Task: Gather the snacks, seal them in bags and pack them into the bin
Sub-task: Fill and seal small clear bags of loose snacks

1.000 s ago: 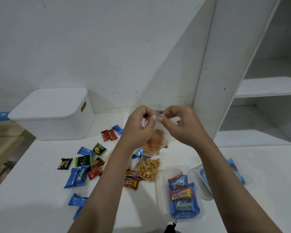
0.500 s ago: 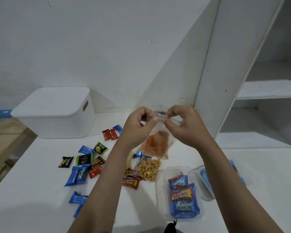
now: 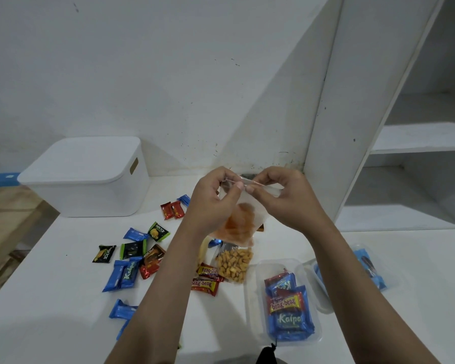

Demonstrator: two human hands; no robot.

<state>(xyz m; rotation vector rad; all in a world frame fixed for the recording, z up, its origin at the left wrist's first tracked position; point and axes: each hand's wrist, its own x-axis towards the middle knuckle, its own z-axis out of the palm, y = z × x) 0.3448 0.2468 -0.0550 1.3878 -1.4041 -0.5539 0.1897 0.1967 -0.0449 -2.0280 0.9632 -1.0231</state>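
Both hands are raised over the middle of the table (image 3: 50, 298): the left hand (image 3: 213, 198) and right hand (image 3: 286, 198) pinch the top strip of a clear bag of orange snacks (image 3: 238, 222), apparently pressing its seal shut. Below it, toward 6 o'clock, a bag of yellow nuts (image 3: 234, 264) lies on the table, and at 5 o'clock a clear bag of wrapped bars (image 3: 289, 308) looks filled. Loose wrappers (image 3: 132, 256) remain scattered at 8 o'clock. The white bin (image 3: 90, 177) at 10 o'clock has its lid on, so packing seems not yet begun.
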